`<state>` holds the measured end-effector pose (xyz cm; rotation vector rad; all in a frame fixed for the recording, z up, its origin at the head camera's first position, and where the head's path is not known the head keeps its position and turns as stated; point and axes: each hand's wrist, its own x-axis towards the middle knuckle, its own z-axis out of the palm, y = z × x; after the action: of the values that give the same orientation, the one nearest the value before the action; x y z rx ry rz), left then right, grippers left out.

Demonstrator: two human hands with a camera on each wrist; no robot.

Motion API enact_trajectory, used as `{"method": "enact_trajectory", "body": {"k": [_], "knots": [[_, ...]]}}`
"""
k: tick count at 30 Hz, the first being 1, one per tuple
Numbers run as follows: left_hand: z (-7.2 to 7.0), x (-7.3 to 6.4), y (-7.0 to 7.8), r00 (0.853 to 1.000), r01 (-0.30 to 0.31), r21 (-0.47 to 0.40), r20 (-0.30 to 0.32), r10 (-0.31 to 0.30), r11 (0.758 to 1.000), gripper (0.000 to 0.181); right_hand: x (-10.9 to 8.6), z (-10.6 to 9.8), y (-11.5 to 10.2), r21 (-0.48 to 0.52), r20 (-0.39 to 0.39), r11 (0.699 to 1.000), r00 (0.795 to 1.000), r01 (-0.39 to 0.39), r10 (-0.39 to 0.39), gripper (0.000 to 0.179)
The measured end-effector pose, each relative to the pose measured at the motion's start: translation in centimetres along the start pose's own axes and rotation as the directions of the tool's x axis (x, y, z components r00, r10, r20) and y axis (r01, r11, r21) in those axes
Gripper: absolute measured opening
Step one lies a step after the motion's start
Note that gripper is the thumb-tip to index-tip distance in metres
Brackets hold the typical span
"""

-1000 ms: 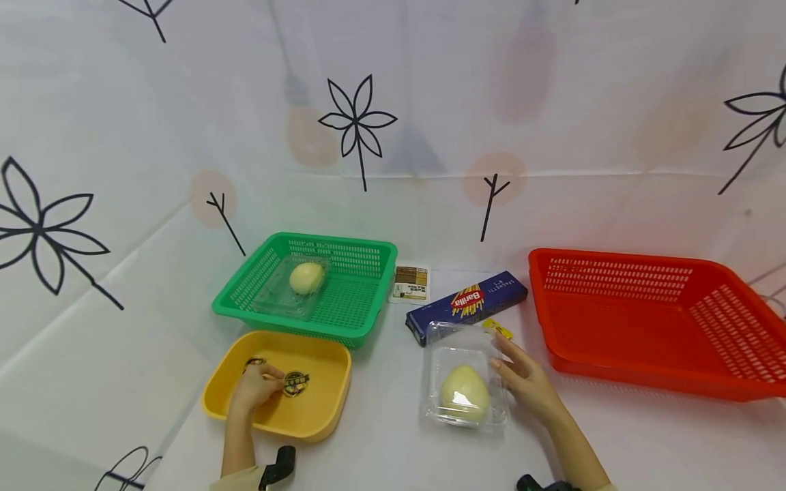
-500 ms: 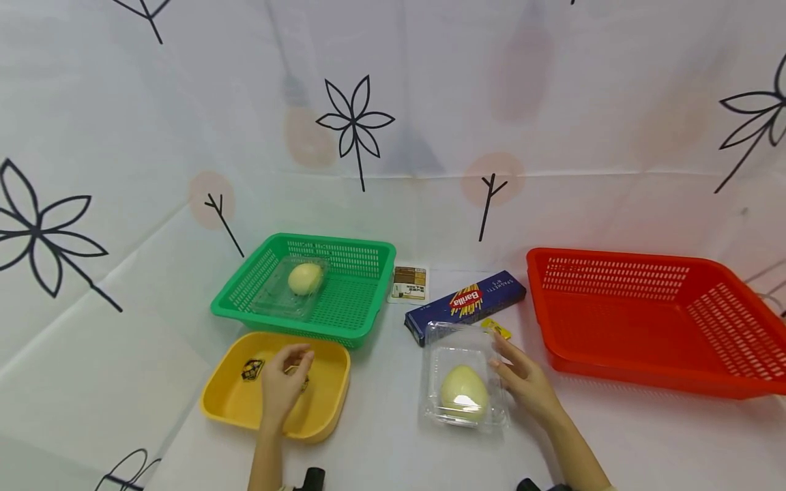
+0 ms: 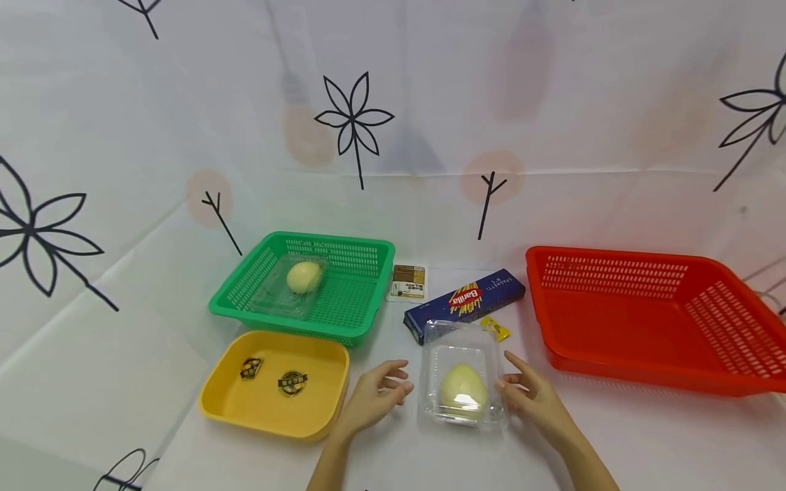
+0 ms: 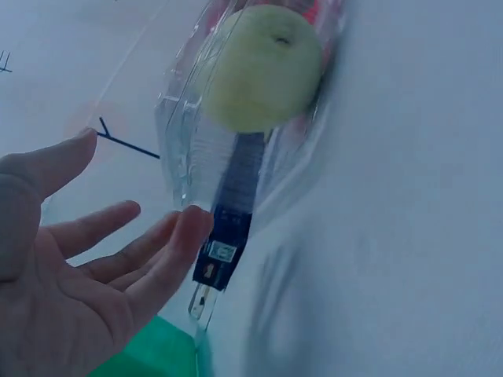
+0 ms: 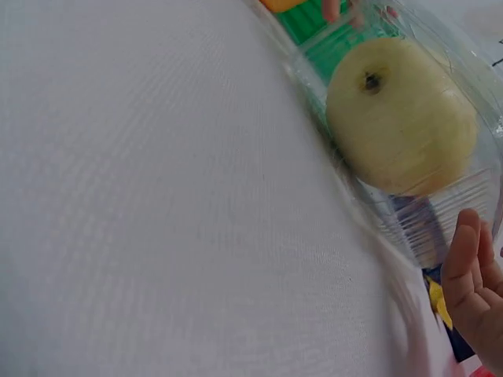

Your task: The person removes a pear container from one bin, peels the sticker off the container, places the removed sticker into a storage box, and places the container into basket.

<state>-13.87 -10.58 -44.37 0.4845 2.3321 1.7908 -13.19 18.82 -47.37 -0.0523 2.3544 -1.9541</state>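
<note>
On the white table, a clear plastic clamshell box (image 3: 434, 372) holds a pale yellow-green, pear-like fruit (image 3: 463, 392). My left hand (image 3: 371, 401) is held just left of the box, fingers loosely bent and holding nothing; in the left wrist view a gap shows between its fingertips and the plastic. On the other side, my right hand (image 3: 535, 401) has its fingertips right beside the box's right edge; whether they touch it I cannot tell. The right wrist view shows the fruit (image 5: 401, 118) inside the plastic, with the fingers (image 5: 464, 251) near the box's far end.
Behind the box lie a blue spaghetti box (image 3: 463, 305), a small yellow packet (image 3: 496, 329) and a brown-and-white card (image 3: 408, 283). A green basket (image 3: 344, 300) with another boxed fruit (image 3: 303, 277) and a yellow tray (image 3: 270, 409) stand left. A red basket (image 3: 638, 341) stands right.
My left hand has left the yellow tray and moved right to the box's left side. My right hand has come off the box's upper right edge and slid slightly nearer me.
</note>
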Motion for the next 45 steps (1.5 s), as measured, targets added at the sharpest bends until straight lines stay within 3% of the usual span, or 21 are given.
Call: {"method": "enact_trajectory", "body": {"k": [2,5,9,14,20,25,32,35,40,45], "knots": [[0.7,0.4,-1.0,0.997,0.039,0.007,0.070,-0.039,0.999,0.050,-0.4,-0.1,0.0,0.001,0.044,1.000,0.999,0.007,-0.007,0.064],[1.4,0.6,-1.1,0.984,0.091,0.014,0.151,-0.092,0.996,0.060,-0.9,-0.4,0.0,0.004,0.115,1.000,0.993,0.013,-0.013,0.067],[2.3,0.9,-1.0,0.981,0.110,-0.008,0.159,-0.107,0.994,0.069,-1.2,-0.6,-0.2,0.009,0.176,1.000,0.984,0.004,-0.006,0.073],[2.7,0.9,-0.9,0.993,0.059,-0.025,0.099,-0.056,0.998,0.070,-1.6,-0.4,-0.5,0.021,0.199,1.000,0.980,0.001,-0.005,0.078],[2.1,0.8,0.2,0.999,-0.021,-0.076,0.046,0.025,0.997,0.068,-1.6,0.3,-2.2,0.066,0.139,0.997,0.989,0.036,-0.045,0.080],[1.2,1.4,1.5,0.992,-0.127,-0.109,-0.022,0.126,0.986,0.062,-0.6,0.9,-3.7,0.115,0.113,0.984,0.982,0.136,-0.149,0.078],[-0.8,1.8,2.8,0.982,-0.165,-0.111,-0.113,0.153,0.980,0.058,1.5,2.1,-5.2,0.185,0.145,0.960,0.960,0.211,-0.239,0.080],[-1.9,2.1,3.2,0.972,-0.195,-0.113,-0.153,0.177,0.974,0.056,2.6,2.9,-5.9,0.197,0.152,0.952,0.951,0.236,-0.267,0.079],[-3.4,2.5,3.9,0.940,-0.247,-0.087,-0.263,0.217,0.965,0.053,4.2,4.7,-6.9,0.211,0.155,0.935,0.935,0.283,-0.318,0.077],[-5.0,2.9,4.5,0.915,-0.224,-0.081,-0.360,0.181,0.971,0.052,5.8,6.6,-8.0,0.201,0.161,0.938,0.935,0.282,-0.315,0.073]]}}
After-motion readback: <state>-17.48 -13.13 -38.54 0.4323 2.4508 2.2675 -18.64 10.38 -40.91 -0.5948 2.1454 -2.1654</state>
